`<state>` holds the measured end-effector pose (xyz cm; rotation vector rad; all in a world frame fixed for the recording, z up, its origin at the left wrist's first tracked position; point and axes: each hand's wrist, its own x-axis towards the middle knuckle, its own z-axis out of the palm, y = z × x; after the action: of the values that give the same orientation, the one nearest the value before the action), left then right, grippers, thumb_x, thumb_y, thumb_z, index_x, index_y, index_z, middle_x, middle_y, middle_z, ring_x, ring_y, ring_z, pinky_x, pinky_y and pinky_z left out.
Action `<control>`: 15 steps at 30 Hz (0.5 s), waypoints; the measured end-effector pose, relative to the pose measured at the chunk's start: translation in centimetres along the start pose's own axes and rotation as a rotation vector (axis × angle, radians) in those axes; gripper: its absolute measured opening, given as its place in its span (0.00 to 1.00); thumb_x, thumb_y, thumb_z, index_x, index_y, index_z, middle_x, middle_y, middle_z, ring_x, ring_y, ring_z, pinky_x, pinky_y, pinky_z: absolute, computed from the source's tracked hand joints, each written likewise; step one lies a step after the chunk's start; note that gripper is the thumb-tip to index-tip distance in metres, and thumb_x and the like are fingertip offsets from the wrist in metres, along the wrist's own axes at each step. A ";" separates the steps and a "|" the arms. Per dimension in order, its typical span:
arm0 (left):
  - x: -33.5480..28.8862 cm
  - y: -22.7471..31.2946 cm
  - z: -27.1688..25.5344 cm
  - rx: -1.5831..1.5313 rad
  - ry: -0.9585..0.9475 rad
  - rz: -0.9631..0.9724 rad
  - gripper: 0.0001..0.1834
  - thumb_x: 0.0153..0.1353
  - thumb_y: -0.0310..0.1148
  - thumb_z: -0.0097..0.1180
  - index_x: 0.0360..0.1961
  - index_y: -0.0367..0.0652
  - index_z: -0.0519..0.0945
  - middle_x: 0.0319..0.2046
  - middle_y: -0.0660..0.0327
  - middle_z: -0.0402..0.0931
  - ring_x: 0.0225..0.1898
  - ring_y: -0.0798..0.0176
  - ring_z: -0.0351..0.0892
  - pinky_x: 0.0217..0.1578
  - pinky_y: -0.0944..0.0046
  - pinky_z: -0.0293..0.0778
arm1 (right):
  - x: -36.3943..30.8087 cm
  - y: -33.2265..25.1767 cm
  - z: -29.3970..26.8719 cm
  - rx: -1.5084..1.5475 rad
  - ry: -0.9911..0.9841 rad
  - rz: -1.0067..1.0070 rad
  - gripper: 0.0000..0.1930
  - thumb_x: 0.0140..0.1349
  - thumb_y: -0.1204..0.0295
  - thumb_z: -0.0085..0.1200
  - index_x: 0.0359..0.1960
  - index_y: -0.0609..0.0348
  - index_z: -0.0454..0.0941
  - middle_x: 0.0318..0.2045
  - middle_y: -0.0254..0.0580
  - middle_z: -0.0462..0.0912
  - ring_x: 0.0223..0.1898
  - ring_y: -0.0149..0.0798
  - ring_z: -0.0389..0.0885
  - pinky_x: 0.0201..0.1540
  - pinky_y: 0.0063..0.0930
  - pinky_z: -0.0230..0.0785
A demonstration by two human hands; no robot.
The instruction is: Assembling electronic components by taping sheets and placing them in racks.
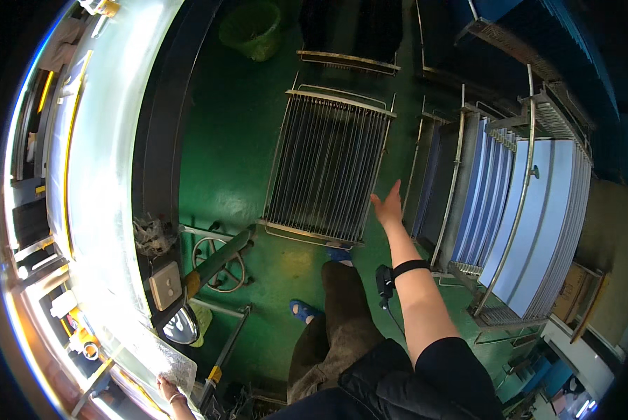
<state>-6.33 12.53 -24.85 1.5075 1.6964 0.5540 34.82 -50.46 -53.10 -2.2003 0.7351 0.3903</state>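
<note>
My right hand (389, 204) reaches forward, fingers and thumb apart, with nothing in it. It is close to the right side of a metal slotted rack (328, 168) standing on the floor, though I cannot tell whether they touch. At the lower left, my left hand (167, 387) is closed at the edge of a clear, textured sheet (167, 360) beside the bright bench. Part of that hand is small and blurred by glare. A small black device (385, 283) is strapped to my right forearm.
Tall racks on the right hold several pale blue panels (527, 217). Along the left runs a brightly lit bench (111, 140). A handwheel (219, 264) and a metal frame (233, 329) project near my legs. At the far end stands a green bin (254, 35).
</note>
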 end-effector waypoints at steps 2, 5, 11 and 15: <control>0.5 -0.3 0.7 -0.074 -0.001 0.010 0.08 0.59 0.37 0.49 0.32 0.45 0.72 0.23 0.68 0.67 0.25 0.73 0.65 0.28 0.71 0.66 | -1.0 -0.1 -1.0 -0.073 -0.039 0.047 0.40 0.54 0.64 0.54 0.62 0.63 0.43 0.57 0.64 0.55 0.55 0.59 0.61 0.54 0.44 0.59; 3.0 -0.5 0.2 0.212 -0.074 -0.022 0.10 0.59 0.40 0.49 0.32 0.44 0.72 0.24 0.66 0.68 0.27 0.71 0.67 0.29 0.69 0.67 | -3.6 -1.4 -4.0 -0.191 -0.153 0.130 0.31 0.52 0.66 0.54 0.56 0.67 0.59 0.49 0.63 0.68 0.50 0.54 0.69 0.50 0.40 0.64; 5.6 0.7 9.0 -0.004 -0.290 0.062 0.11 0.52 0.38 0.55 0.27 0.42 0.73 0.24 0.63 0.72 0.27 0.67 0.70 0.31 0.68 0.68 | -12.7 -9.8 -14.8 0.163 -0.179 -0.383 0.22 0.54 0.66 0.51 0.50 0.63 0.67 0.46 0.55 0.72 0.51 0.51 0.69 0.54 0.37 0.60; 5.2 4.7 11.5 -0.131 -0.357 0.160 0.10 0.52 0.38 0.55 0.27 0.42 0.73 0.23 0.63 0.72 0.27 0.67 0.69 0.30 0.68 0.67 | -12.9 -11.4 -29.8 0.170 0.410 -0.326 0.21 0.56 0.70 0.49 0.51 0.61 0.66 0.45 0.52 0.74 0.48 0.49 0.72 0.51 0.34 0.63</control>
<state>5.66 16.49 -29.52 1.5493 1.2519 0.4378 32.97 -61.81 -20.69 -2.2077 0.5773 -0.2858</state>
